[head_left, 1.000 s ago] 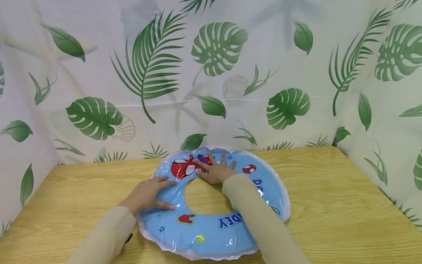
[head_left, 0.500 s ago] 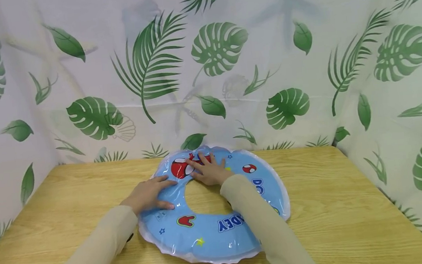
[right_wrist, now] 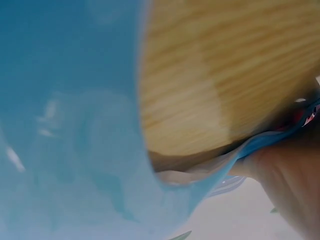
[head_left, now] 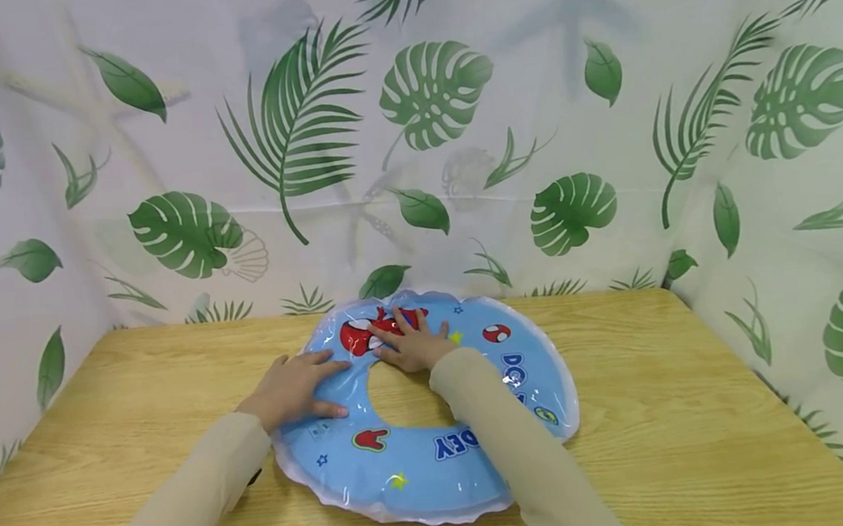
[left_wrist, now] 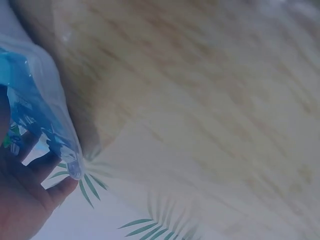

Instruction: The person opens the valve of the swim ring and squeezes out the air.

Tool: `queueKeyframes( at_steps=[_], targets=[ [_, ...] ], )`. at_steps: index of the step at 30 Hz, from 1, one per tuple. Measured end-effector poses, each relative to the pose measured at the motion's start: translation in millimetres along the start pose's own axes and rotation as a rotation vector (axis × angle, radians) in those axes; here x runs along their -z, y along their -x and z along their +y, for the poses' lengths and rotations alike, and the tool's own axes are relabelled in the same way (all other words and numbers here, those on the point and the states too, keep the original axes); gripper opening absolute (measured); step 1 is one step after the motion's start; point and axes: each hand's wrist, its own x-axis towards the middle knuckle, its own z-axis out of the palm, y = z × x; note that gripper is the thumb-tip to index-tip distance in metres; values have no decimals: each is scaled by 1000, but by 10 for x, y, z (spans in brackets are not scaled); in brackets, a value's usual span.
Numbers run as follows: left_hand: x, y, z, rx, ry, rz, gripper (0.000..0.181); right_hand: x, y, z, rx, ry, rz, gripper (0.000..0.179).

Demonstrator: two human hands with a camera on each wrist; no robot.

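Note:
A blue inflatable swim ring (head_left: 441, 483) with a pale wavy edge lies on the table, printed with a red cartoon figure, stars and letters. On its left side rests my left hand (head_left: 293, 389), fingers spread on the vinyl. My right hand (head_left: 416, 349) reaches across the ring's hole and lies on the far part, over the red figure, fingers spread. In the left wrist view, fingers of the left hand (left_wrist: 25, 192) touch the ring (left_wrist: 35, 95) near its edge. The right wrist view has the ring (right_wrist: 75, 130) large, with part of the right hand (right_wrist: 287, 182) at its inner rim.
The wooden table (head_left: 676, 424) extends to both sides of the ring. Behind it hangs a white cloth (head_left: 479, 233) with green leaf prints, which also runs along the left and right sides. The ring's far edge lies close to the back cloth.
My right hand has slid slightly left over the red figure on the far part of the ring. The left hand stays in place, and the ring has hardly moved.

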Motion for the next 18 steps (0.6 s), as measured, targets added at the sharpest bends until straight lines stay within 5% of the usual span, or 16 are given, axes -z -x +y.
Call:
queueKeyframes(
  at_steps=[10, 18],
  targets=[
    [20, 30, -88, -20, 89, -3, 59, 9, 8, -25, 2, -12, 10, 58],
    [-19, 41, -52, -36, 25, 33, 56, 5, 14, -5, 7, -16, 5, 58]
  ],
)
